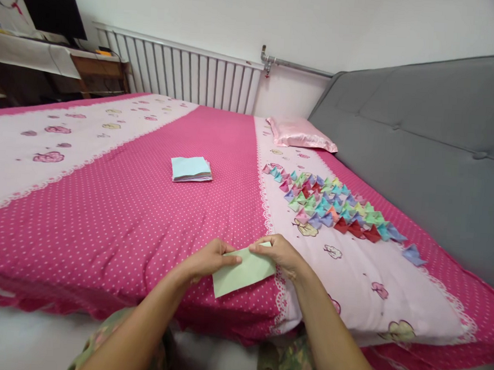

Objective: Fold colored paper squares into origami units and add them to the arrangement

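Between my two hands is a pale green sheet of paper [244, 275], a rectangle that looks folded in half, held just above the near edge of the bed. My left hand [212, 258] pinches its upper left part, thumb on top. At the upper right edge, my right hand [282, 255] grips it with the thumb across the top; the fingers behind the paper are hidden. Farther off lies a stack of coloured paper [191, 168] with a light blue sheet uppermost. To the right, many small folded paper boats [326, 202] stand in rows in several colours.
A pink dotted bedspread [135, 211] covers the bed. One blue paper boat [413, 255] sits apart at the right. Behind are a pink pillow [301, 133], a grey headboard [430, 107], a white radiator [187, 71] and a desk with a monitor [50, 10].
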